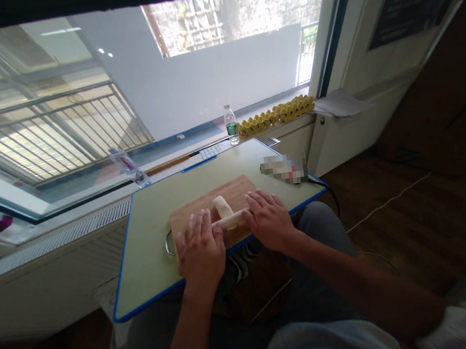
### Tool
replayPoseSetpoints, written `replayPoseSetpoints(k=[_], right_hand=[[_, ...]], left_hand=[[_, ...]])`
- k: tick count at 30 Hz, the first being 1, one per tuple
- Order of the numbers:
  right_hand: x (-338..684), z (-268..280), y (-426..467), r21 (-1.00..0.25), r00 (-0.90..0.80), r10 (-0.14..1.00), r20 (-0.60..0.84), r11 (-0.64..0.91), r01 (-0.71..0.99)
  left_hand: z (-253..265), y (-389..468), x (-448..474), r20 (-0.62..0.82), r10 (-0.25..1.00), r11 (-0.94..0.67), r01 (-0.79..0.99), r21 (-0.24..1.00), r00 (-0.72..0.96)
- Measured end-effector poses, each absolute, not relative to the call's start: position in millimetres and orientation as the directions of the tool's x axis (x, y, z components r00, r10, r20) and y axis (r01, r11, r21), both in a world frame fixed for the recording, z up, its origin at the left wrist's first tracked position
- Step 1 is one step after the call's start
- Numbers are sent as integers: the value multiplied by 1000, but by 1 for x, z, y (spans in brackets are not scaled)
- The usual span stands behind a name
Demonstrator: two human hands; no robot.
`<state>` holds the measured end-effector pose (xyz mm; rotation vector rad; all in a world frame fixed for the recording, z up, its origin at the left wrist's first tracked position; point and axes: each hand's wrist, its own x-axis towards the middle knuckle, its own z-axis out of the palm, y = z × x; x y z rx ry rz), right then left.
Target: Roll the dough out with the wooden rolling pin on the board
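Fingers of the left hand (202, 249) and right hand (270, 220) are laid, extended, over a rolling pin (232, 220).
Tabletop (147, 236) is left on both sides of the board (235, 188), its near edge set close to the blue rim (147, 303); palms are turned down; dough (222, 207) is crossed by the pin, between the hands.

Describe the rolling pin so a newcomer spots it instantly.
Find the blue-edged table, then the wooden board on it. Across that board lies the rolling pin, its ends under the left hand and right hand. Unlike the pale strip it crosses, it runs from hand to hand.
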<state>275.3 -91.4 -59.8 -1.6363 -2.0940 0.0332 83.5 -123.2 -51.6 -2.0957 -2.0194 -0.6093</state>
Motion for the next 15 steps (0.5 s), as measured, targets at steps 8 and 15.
replayPoseSetpoints(k=[8,15], right_hand=[[253,-40,-16,-236,-172,928,329,257,937],[260,-48,-36,-221,-164,913,373,259,940]], left_hand=[[-33,-51,71,226,974,0,989,148,-34],[-39,-67,71,208,978,-12,986,164,-23]])
